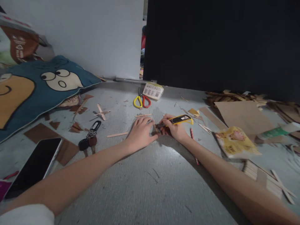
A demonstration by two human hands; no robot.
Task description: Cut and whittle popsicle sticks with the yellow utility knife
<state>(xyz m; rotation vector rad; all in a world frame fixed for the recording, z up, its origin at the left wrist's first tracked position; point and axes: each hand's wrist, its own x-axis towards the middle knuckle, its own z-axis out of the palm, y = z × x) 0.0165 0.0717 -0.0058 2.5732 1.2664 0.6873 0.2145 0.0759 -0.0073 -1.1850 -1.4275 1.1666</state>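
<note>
In the middle of the table my right hand [174, 129] grips a yellow and black utility knife [181, 118], its blade end pointing left. Just left of it, my left hand [142, 132] holds a small wooden craft stick [155, 127] between thumb and fingers, near the knife's tip. The fingers partly cover the stick, and whether the blade touches it I cannot tell. One loose craft stick [117, 134] lies left of my left hand; another stick [143, 115] lies just beyond its fingers.
Scissors [142, 101] and a small packet [153, 91] lie ahead. On the left are a phone [35, 167], keys [87, 143], crossed sticks [101, 112] and a blue cushion [77, 70]. On the right are a yellow bag [236, 142], cardboard [241, 117], a tube [276, 131] and bundled sticks [262, 178].
</note>
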